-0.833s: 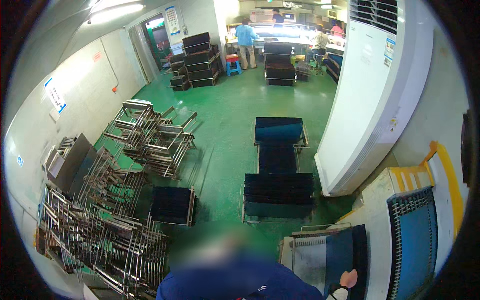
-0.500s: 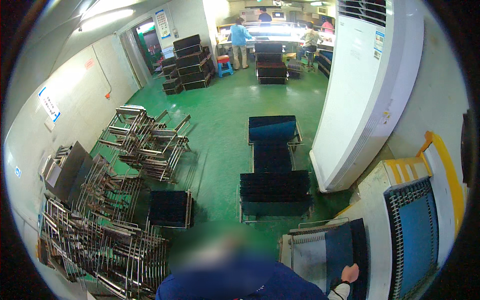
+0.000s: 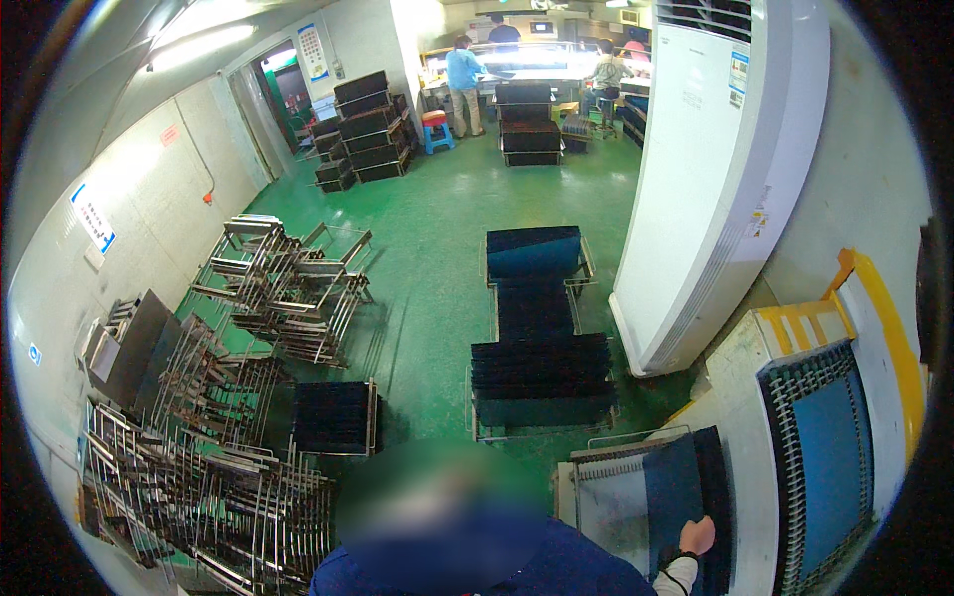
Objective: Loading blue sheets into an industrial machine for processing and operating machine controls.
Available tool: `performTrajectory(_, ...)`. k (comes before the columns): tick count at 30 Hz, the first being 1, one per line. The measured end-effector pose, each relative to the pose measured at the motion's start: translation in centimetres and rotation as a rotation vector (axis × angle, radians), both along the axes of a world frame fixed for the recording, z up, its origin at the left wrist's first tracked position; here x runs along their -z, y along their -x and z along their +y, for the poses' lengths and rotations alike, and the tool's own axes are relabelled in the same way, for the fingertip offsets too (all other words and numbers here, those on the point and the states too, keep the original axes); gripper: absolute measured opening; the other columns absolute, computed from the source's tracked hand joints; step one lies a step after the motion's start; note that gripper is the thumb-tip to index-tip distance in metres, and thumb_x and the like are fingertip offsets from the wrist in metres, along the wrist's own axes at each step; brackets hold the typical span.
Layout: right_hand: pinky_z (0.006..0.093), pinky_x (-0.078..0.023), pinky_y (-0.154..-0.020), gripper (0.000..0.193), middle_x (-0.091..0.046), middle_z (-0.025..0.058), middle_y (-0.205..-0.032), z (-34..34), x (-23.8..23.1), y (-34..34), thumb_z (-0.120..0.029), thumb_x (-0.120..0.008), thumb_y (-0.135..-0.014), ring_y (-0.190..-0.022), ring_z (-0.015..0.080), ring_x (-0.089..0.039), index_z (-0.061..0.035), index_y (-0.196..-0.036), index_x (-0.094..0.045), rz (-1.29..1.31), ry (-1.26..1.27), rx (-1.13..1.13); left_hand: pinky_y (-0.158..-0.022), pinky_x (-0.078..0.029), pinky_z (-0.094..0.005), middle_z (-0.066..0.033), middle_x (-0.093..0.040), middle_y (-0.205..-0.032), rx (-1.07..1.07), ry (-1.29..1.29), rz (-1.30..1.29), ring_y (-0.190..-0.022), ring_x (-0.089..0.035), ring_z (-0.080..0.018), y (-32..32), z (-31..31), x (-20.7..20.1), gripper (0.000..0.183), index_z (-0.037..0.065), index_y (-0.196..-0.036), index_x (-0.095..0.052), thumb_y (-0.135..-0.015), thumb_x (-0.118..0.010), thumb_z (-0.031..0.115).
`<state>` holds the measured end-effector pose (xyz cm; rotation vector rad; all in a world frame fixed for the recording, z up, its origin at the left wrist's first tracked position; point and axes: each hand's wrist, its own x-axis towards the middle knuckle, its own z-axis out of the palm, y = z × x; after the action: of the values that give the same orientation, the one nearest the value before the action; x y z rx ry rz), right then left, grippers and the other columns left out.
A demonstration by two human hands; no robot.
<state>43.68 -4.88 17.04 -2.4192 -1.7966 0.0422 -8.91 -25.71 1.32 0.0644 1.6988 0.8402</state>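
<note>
My right hand (image 3: 699,536) is at the lower right, its sleeved forearm entering from the lower edge. Its fingers are curled closed at the right-hand edge of a dark blue flat panel (image 3: 672,492). This panel leans in a metal rack (image 3: 628,439), with near-black panels (image 3: 713,467) packed close on its right. To its left is a pale grey, ridged part (image 3: 611,507) of the rack. My fingertips are hidden behind the hand. My left hand is not in view; dark blue clothing and a blurred patch cover the bottom middle.
A slotted rack with a blue panel (image 3: 833,457) stands at right, below a tall white air conditioner (image 3: 696,189). Filled racks (image 3: 542,397) stand on the green floor ahead. Metal frames (image 3: 209,487) crowd the left. Several people (image 3: 464,79) are at a lit bench far off.
The whole view has shifted slightly to the right. My right hand has moved a little to the right and away along the panel's edge, still closed.
</note>
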Motion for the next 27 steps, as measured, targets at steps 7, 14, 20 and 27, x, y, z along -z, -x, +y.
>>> performTrajectory(7,0.043,-0.048,-0.068,0.02,-0.062,0.0192,-0.084,0.1,-0.4,-0.1,-0.012,-0.064,-0.065,-0.08,0.0346,-0.06,0.0001,-0.081,-0.058,0.007,-0.042,0.001,-0.055,-0.048,-0.0343,-0.0126,-0.061,-0.092,-0.052,-0.014,-0.032,-0.067,-0.06,-0.0225,-0.8,0.5,-0.8,0.04,-0.001,-0.108,-0.052,-0.082,-0.059,0.029)
performTrajectory(14,0.0422,-0.046,-0.072,0.021,-0.061,0.0183,-0.088,0.7,1.5,-1.5,-0.013,-0.062,-0.067,-0.086,0.0343,-0.059,-0.0006,-0.084,-0.058,-0.004,-0.037,0.001,-0.054,-0.047,-0.0359,-0.013,-0.061,-0.09,-0.049,-0.005,-0.009,-0.066,-0.06,-0.0225,-1.3,1.0,-1.7,0.04,-0.002,-0.108,-0.051,-0.082,-0.058,0.028)
performTrajectory(20,0.0421,-0.046,-0.074,0.026,-0.061,0.0177,-0.09,0.7,0.3,-0.8,-0.014,-0.064,-0.067,-0.087,0.0336,-0.058,-0.0011,-0.089,-0.059,0.008,0.013,0.01,-0.051,-0.046,-0.0342,-0.0117,-0.058,-0.091,-0.025,-0.023,-0.029,-0.066,-0.058,-0.0213,-1.2,0.8,-2.4,0.04,-0.001,-0.105,-0.049,-0.082,-0.061,0.029)
performTrajectory(27,0.041,-0.046,-0.075,0.03,-0.061,0.0174,-0.093,0.6,0.1,-0.7,-0.015,-0.067,-0.067,-0.089,0.0327,-0.058,-0.0009,-0.092,-0.059,-0.002,0.014,-0.009,-0.05,-0.046,-0.033,-0.0098,-0.058,-0.086,-0.05,-0.036,-0.04,-0.064,-0.058,-0.0206,-1.2,0.6,-2.4,0.037,-0.001,-0.102,-0.05,-0.082,-0.061,0.028)
